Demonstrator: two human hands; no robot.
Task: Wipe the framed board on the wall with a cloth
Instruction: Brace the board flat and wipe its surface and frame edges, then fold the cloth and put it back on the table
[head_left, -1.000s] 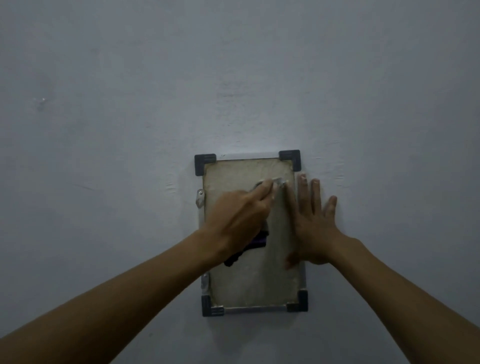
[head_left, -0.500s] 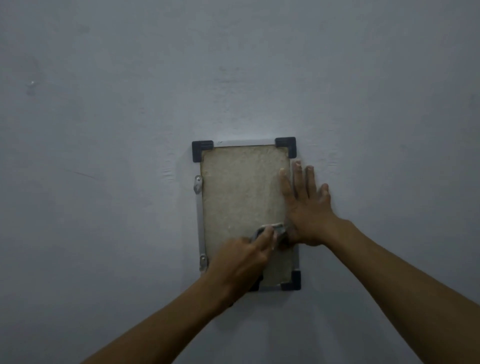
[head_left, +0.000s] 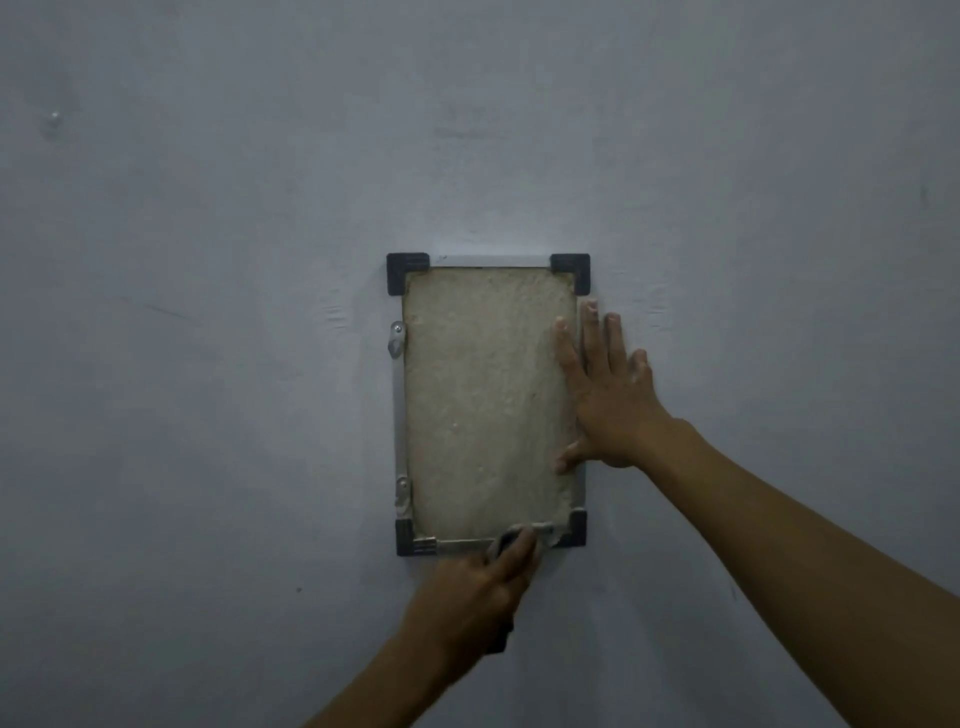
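Two bare hands were on the framed board (head_left: 483, 400), which hung upright on the grey wall (head_left: 208, 208). Its right hand (head_left: 605, 400) lay flat with fingers straight and spread across the board's right edge, thumb on the panel. Its left hand (head_left: 475, 597) curled round a dark cloth (head_left: 506, 543), pressing it against the frame's bottom rail near the lower right corner.

- A framed board (head_left: 488, 400) with dark corner caps hung on a grey wall (head_left: 208, 260).
- The right hand (head_left: 608, 395) lay flat against its right edge.
- The left hand (head_left: 478, 592) pressed a cloth (head_left: 506, 540) to the bottom rail.
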